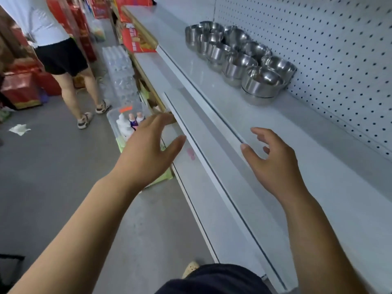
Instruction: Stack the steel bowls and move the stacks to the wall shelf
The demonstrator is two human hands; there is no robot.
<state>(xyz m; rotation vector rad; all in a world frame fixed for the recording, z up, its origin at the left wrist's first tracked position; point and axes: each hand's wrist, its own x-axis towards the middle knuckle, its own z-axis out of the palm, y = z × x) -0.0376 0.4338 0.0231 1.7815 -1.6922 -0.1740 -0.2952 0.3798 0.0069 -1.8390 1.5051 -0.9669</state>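
While both hands (148, 149) hover empty, shiny round steel bowls (237, 60) crowd the shelf (318, 166).

— How many steel bowls (239, 58) are in each stack at one o'clock?
— Cannot tell. The rims blur together, and the far stacks hide behind the near ones.
— The bystander (57, 49) at ten o'clock?
— Cut off above the chest by the top edge.
— The print on the red boxes (135, 41) at eleven?
— Too blurred to read.
— The bottles (129, 124)?
— Half hidden behind the left hand (146, 153). The right hand (273, 164) covers its own far fingers. A dark object (10, 270) at eight o'clock runs off the left edge.
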